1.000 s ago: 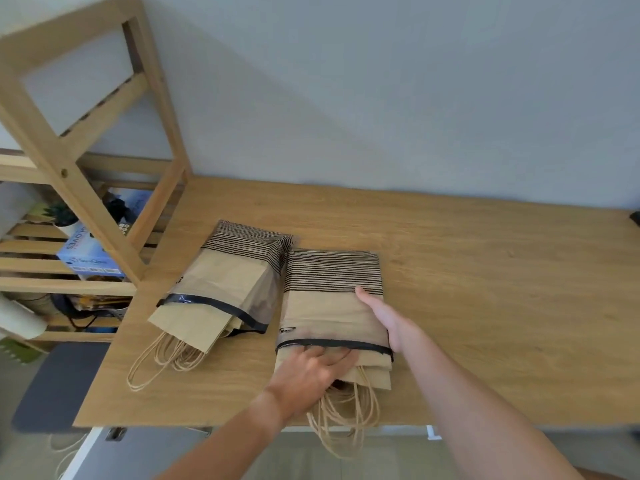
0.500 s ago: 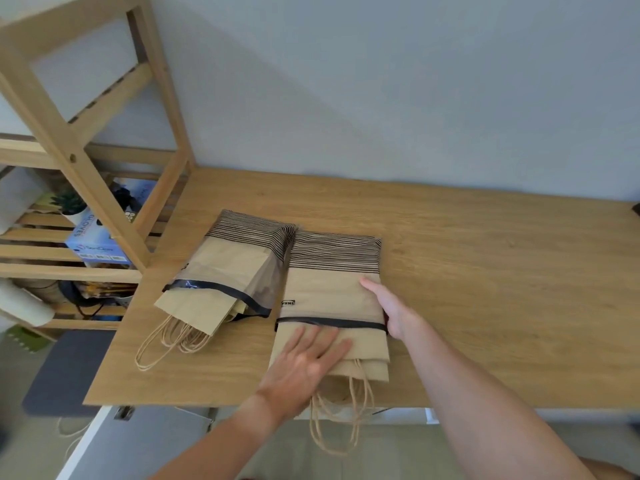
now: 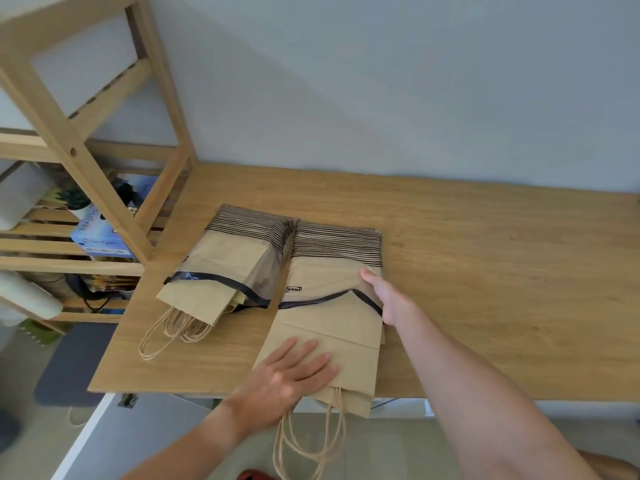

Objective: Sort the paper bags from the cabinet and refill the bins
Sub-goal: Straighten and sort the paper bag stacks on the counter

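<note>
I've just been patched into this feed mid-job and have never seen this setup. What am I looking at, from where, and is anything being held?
There is no machine: a person works bare-handed, filmed by a camera on their head looking down. On the light wooden table lie two plastic-wrapped bundles of brown paper bags with striped ends, the left bundle untouched. The left hand presses flat on bags sticking out of the right bundle over the table's near edge. The right hand rests at that bundle's right edge by the black-edged wrapper opening; its fingers are partly hidden. A wooden shelf stands to the left.

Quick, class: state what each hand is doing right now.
Left hand: open, flat on the right bundle of paper bags.
Right hand: fingers on the same bundle's right edge; grip cannot be told.
</note>
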